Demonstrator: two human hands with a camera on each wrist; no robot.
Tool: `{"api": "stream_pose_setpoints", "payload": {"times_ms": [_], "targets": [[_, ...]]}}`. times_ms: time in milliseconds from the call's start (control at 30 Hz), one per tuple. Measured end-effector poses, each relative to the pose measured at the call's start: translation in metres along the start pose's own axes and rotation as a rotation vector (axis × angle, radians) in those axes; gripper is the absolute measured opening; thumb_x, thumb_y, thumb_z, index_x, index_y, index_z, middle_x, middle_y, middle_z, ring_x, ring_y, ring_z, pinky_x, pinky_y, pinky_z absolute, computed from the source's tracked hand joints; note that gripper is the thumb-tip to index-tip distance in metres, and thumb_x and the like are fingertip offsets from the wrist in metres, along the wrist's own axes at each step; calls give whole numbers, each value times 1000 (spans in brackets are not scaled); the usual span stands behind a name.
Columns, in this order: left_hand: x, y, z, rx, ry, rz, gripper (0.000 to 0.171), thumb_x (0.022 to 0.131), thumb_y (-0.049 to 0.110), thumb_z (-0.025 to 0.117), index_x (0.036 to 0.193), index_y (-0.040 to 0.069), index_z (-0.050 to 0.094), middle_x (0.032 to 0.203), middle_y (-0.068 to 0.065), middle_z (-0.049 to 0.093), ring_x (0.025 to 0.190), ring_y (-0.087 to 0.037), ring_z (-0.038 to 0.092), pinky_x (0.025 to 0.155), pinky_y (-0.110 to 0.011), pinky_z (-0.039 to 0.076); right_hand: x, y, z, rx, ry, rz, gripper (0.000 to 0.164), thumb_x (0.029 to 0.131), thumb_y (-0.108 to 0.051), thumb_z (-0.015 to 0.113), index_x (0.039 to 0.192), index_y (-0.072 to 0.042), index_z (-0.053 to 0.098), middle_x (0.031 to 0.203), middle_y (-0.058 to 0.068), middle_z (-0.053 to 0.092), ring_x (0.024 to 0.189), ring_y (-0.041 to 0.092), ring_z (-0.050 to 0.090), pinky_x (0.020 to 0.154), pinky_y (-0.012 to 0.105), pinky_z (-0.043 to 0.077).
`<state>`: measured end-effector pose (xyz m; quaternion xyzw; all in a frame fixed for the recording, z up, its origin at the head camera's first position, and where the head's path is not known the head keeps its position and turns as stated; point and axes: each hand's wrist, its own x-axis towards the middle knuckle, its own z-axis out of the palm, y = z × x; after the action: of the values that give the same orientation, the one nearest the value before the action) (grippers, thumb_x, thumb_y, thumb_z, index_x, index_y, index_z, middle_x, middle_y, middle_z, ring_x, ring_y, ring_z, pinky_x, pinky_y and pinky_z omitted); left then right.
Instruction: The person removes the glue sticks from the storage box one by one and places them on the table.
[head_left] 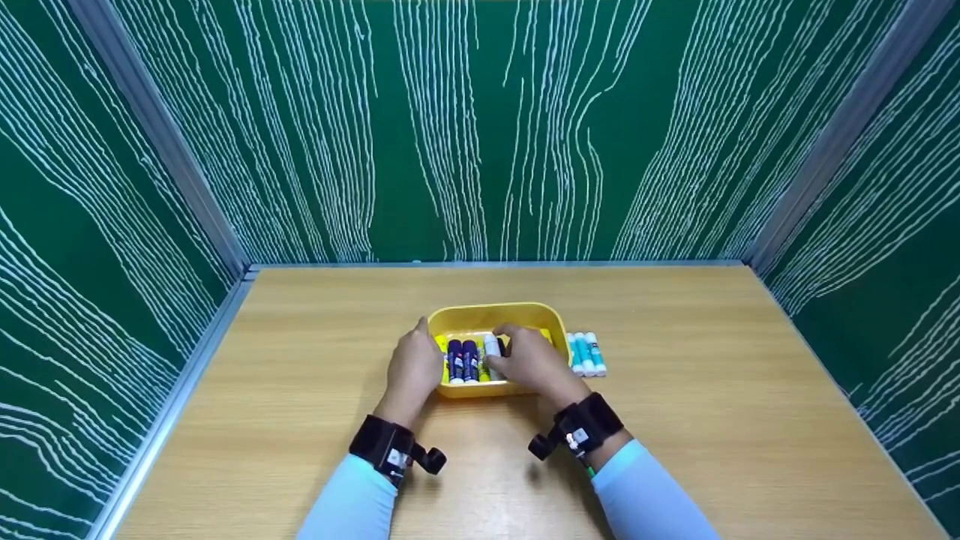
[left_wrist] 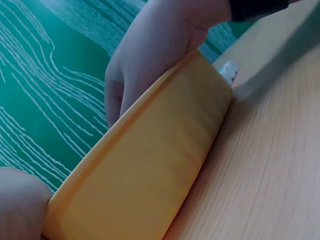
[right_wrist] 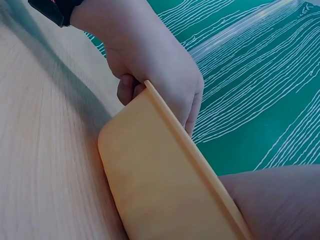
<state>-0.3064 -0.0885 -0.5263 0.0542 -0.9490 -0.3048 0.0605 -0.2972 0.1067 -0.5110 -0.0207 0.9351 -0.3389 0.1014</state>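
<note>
A yellow plastic bin stands on the table with a row of glue sticks inside. My left hand grips its left wall; in the right wrist view, fingers curl round outside the rim. My right hand reaches in over the right side, thumb and forefinger pinching a white glue stick. Left of it lie a yellow glue stick and two dark purple glue sticks. Both wrist views mostly show the bin's outer wall, which hides the contents.
Several teal-and-white glue sticks lie side by side on the wooden table, against the bin's right side. Green panels with white wavy lines and grey metal edging enclose the table at the back and sides.
</note>
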Motion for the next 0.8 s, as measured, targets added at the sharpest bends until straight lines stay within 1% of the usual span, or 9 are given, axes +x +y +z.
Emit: {"api": "stream_pose_setpoints", "payload": {"times_ms": [67,167,267,333,433,567,700,800], "targets": [[0,0,0,5,7,9,45,94,20,25,137,8,30,123,-11,51,103,-25,54,80,-38,48,0,0,0,2,3,-3,64,68,-50,67,125,-29,45,87,0,55,75,19,54,58,26,44],[0,-1,0,14,17,28,45,94,21,22,136,7,32,121,-12,52,100,-25,55,79,-38,48,1,1,1,-3,11,-23,62,68,-51,67,122,-28,47,86,0,55,73,19,54,56,26,44],[1,-1,0,16,21,42,45,95,21,20,135,6,33,119,-13,54,98,-26,56,77,-39,49,1,2,1,5,13,-25,58,68,-51,67,118,-29,48,86,0,56,73,19,54,54,27,44],[1,-2,1,11,20,43,45,95,22,20,135,6,33,119,-14,54,98,-27,57,76,-40,49,2,2,1,24,5,-9,57,67,-50,68,117,-30,48,88,-1,55,75,18,54,56,27,44],[2,-2,2,9,21,39,45,95,22,20,135,7,33,119,-14,54,98,-26,57,77,-39,49,2,2,1,24,0,-7,56,67,-49,69,115,-31,47,89,-2,54,77,18,53,57,27,45],[2,-2,2,11,21,38,45,95,22,21,135,7,33,118,-14,54,98,-26,57,77,-39,49,3,2,2,-1,0,-22,56,67,-50,69,114,-31,46,88,-2,55,77,18,53,59,27,44],[2,-2,2,8,17,36,45,95,23,21,136,7,32,119,-14,53,98,-27,56,77,-39,49,2,2,1,7,-2,-27,55,67,-49,69,113,-32,45,87,-2,54,77,18,53,60,27,44],[1,-2,1,-1,6,24,46,95,24,21,137,8,30,121,-13,52,99,-27,56,77,-38,49,2,2,1,16,-3,-44,53,68,-47,69,112,-32,44,85,-1,54,75,18,53,58,27,45]]}}
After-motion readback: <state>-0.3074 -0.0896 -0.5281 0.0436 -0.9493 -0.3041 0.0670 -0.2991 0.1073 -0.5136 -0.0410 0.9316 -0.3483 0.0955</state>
